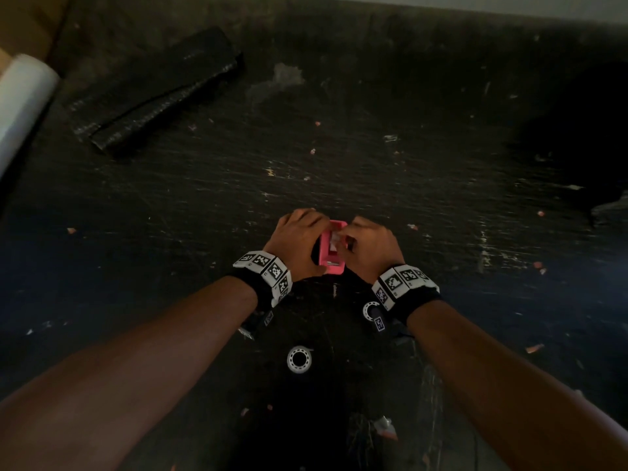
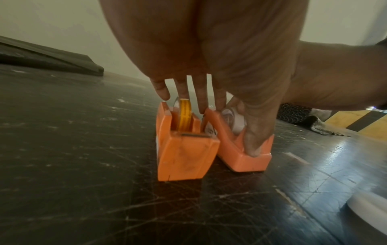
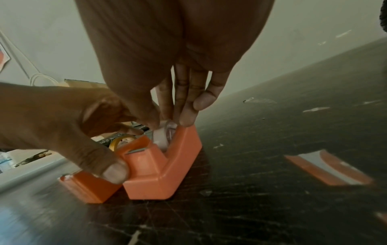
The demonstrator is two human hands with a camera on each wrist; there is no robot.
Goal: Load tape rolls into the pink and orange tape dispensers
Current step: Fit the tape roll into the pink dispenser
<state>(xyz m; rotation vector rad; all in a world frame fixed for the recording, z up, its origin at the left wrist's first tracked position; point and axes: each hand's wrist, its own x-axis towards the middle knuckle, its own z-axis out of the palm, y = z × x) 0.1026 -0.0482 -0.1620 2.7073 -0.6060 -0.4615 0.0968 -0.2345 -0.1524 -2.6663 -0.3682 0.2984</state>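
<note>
Right now both hands meet over the pink dispenser (image 1: 332,248), which stands on the dark, scratched table (image 1: 373,158) straight ahead of the person. The left hand (image 1: 299,243) steadies it: its thumb presses down on the low front near the cutter, while its straight fingers (image 2: 200,97) rest against the top edge of the near side wall. The right hand (image 3: 167,54) pinches a clear tape roll (image 3: 162,136) from above, thumb on one face and fingertips (image 3: 185,118) on the other, with the roll partly down in the dispenser's slot.

What the seating seems to turn on is this: the roll stands on edge directly beneath the right fingertips, its flat faces parallel to the dispenser's side walls, so a straight push downward looks like what is needed. The right hand is the one on the roll; the left only braces.

Just beside the pink dispenser, on the left hand's side and touching or nearly touching it, stands the orange dispenser (image 2: 184,149), already carrying a yellow-tinted roll (image 2: 184,116) upright in its slot.

Both dispensers are smooth, blocky moulded plastic with a raised back, a dipped middle and a small metal cutter strip at the front. The clear roll looks glossy and slippery. Another roll (image 1: 299,358) lies flat on the table, nearer the person than the pink dispenser.
</note>
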